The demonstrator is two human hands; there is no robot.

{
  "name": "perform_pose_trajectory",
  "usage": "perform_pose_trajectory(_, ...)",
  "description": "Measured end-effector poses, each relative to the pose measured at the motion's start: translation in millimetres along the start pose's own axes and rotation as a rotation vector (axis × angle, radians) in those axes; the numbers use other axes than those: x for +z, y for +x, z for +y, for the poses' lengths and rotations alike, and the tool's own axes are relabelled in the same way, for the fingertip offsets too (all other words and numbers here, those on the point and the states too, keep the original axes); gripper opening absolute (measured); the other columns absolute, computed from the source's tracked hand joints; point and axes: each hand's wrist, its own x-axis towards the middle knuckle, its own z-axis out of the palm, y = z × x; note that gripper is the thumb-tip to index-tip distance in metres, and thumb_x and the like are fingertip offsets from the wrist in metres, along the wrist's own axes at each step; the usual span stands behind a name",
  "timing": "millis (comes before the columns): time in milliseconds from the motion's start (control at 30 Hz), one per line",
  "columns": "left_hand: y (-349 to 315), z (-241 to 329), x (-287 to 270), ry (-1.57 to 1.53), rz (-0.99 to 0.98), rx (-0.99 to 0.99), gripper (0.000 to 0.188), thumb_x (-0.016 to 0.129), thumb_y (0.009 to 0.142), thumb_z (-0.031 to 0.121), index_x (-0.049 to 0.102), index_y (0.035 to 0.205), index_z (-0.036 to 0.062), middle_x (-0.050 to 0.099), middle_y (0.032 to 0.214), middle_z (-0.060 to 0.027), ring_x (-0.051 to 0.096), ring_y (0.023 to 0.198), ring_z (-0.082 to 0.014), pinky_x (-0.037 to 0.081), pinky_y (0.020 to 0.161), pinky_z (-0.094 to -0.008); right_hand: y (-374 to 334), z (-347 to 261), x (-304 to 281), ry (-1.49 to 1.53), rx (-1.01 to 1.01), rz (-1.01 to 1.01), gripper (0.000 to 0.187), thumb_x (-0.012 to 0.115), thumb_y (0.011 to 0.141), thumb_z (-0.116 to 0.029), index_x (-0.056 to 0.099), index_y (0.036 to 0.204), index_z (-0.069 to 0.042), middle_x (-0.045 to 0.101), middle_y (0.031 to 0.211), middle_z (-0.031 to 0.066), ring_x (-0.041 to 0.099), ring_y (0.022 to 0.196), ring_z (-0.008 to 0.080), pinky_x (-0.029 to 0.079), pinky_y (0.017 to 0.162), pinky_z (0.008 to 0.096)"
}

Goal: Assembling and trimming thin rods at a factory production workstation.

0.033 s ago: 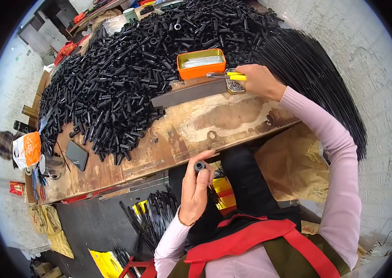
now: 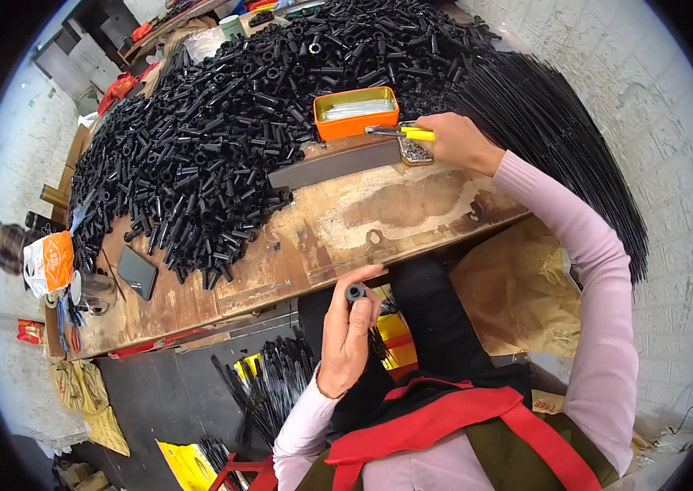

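My left hand (image 2: 345,352) is closed around a short black plastic tube (image 2: 355,292), its round open end facing up, just off the bench's front edge. Over the bench, my right hand (image 2: 461,143) grips pliers with yellow handles (image 2: 420,135). Their metal jaws point left, close to the front of an orange tin (image 2: 353,127) that holds thin silvery pins or wires. Below the pliers lies a small dish (image 2: 418,162) of tiny metal pieces, partly covered by my right hand. A dark grey bar (image 2: 334,167) runs along the bench before the tin.
A big heap of black plastic tubes (image 2: 191,164) covers much of the wooden bench (image 2: 297,258). Long black rods (image 2: 567,131) lie bundled at right. A phone (image 2: 136,272) and a glass mug (image 2: 94,295) sit at left. Another person (image 2: 3,245) stands beyond. More rods (image 2: 269,393) are below.
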Motion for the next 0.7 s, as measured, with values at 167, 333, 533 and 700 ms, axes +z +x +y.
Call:
perform_pose_trajectory(167,-20.8,14.7,14.0,0.0,-0.016,0.028,0.051,0.045,0.103,0.039,0.047,0.131,-0.0037,0.044,0.078,-0.0009,0.039,0.069,-0.0087,0.034,0.063,-0.0223,0.5,-2.6,1.0,-0.026,0.088,-0.132,0.025,0.063,0.087,-0.028,0.067,0.099,-0.007,0.068,0.088,0.0173,0.065,0.085,0.0369,0.05,0.072,0.047)
perform_pose_trajectory(333,-41.4,31.4,20.5,0.012,0.01,0.083,0.048,0.045,0.104,0.037,0.048,0.13,-0.0029,0.044,0.078,-0.0006,0.039,0.07,-0.0088,0.034,0.064,-0.0226,-2.8,-3.2,-12.1,0.09,0.168,-0.056,0.025,0.066,0.085,-0.025,0.067,0.101,-0.006,0.068,0.083,0.0165,0.066,0.079,0.0343,0.05,0.072,0.0441)
perform_pose_trajectory(533,-61.3,40.1,32.2,-0.026,-0.006,0.114,0.045,0.045,0.104,0.036,0.049,0.128,-0.0021,0.044,0.078,-0.0003,0.039,0.071,-0.0089,0.034,0.064,-0.0225,14.5,15.9,-8.5,0.88,0.526,-0.138,0.018,0.07,0.081,-0.018,0.062,0.08,-0.001,0.058,0.06,0.0047,0.053,0.045,0.0116,0.042,0.043,0.0265)
perform_pose_trajectory(700,-74.5,49.3,35.5,0.007,0.011,0.139,0.044,0.044,0.104,0.035,0.049,0.128,-0.002,0.044,0.078,0.0,0.038,0.071,-0.0087,0.033,0.064,-0.0225,12.7,22.4,-9.5,1.245,0.57,-0.201,0.014,0.068,0.085,-0.015,0.056,0.087,-0.007,0.054,0.067,0.0008,0.051,0.054,0.0114,0.041,0.045,0.0265)
